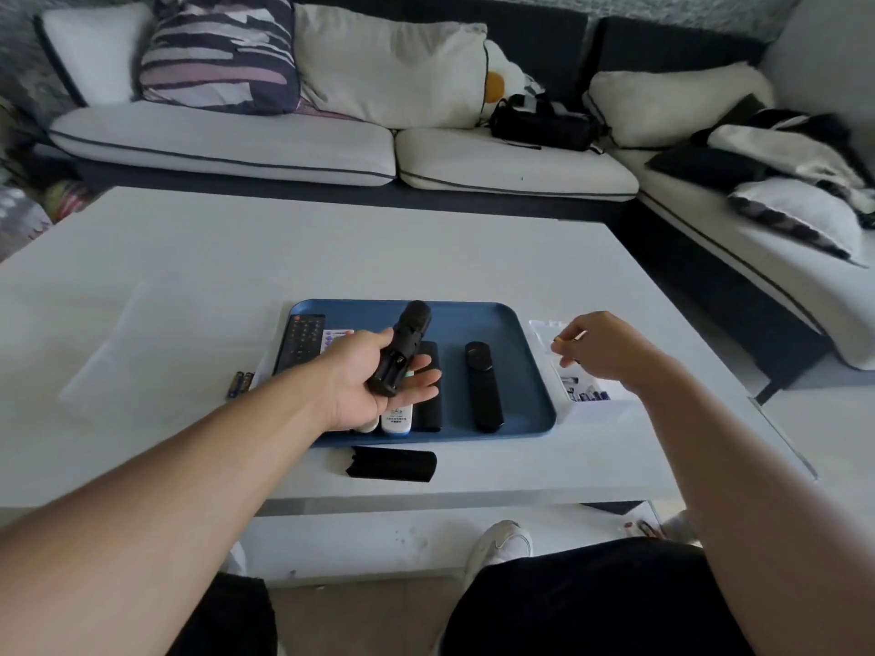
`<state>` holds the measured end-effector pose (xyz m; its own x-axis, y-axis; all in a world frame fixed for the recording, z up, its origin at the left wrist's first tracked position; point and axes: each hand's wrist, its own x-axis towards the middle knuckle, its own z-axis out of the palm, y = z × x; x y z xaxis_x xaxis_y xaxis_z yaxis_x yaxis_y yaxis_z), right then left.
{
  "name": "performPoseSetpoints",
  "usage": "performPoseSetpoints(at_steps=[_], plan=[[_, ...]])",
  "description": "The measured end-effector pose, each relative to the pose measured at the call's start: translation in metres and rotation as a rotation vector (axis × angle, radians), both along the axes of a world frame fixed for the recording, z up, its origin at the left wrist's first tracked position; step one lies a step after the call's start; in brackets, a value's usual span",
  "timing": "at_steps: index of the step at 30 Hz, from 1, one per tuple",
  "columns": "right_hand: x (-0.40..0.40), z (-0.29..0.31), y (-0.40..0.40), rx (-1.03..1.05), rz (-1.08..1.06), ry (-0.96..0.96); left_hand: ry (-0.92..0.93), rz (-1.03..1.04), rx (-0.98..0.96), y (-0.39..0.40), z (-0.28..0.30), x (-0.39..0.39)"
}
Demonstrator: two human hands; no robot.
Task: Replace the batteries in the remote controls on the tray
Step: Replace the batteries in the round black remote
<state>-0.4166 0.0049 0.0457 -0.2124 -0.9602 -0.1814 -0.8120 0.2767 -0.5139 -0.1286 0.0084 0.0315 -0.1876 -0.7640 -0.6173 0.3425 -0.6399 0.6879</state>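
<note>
My left hand (364,376) holds a black remote (402,348) above the blue tray (516,371), back side up with its battery bay uncovered and empty-looking. Its black cover (392,464) lies on the table in front of the tray. My right hand (601,348) hovers over a clear box of batteries (584,388) right of the tray, pinching one battery (558,341) at the fingertips. On the tray lie a black keypad remote (300,343), a white remote (397,419), a flat black remote (430,400) and a rounded black remote (482,385). Two used batteries (240,383) rest left of the tray.
The white coffee table (189,300) stretches far left and back. A white sofa (284,144) with cushions and a black bag (540,123) stands behind it. My knees and a white shoe (502,544) are below the table's front edge.
</note>
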Motion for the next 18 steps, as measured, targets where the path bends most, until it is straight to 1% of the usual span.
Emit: performPoseSetpoints(at_steps=[2, 6, 8, 12, 18], plan=[[-0.015, -0.009, -0.004, 0.04, -0.017, 0.146, -0.003, 0.001, -0.002, -0.002, -0.002, -0.006], [-0.028, -0.031, -0.012, 0.216, 0.091, 0.461, -0.002, 0.004, -0.008, -0.007, -0.003, -0.014], [-0.031, -0.04, -0.014, 0.269, 0.127, 0.555, -0.005, 0.007, -0.009, -0.008, -0.003, -0.018], [-0.036, -0.05, -0.02, 0.258, 0.09, 0.575, -0.015, -0.001, -0.009, -0.009, -0.005, -0.021], [-0.037, -0.053, -0.023, 0.119, 0.003, 0.526, -0.028, 0.003, -0.012, -0.011, -0.006, -0.02]])
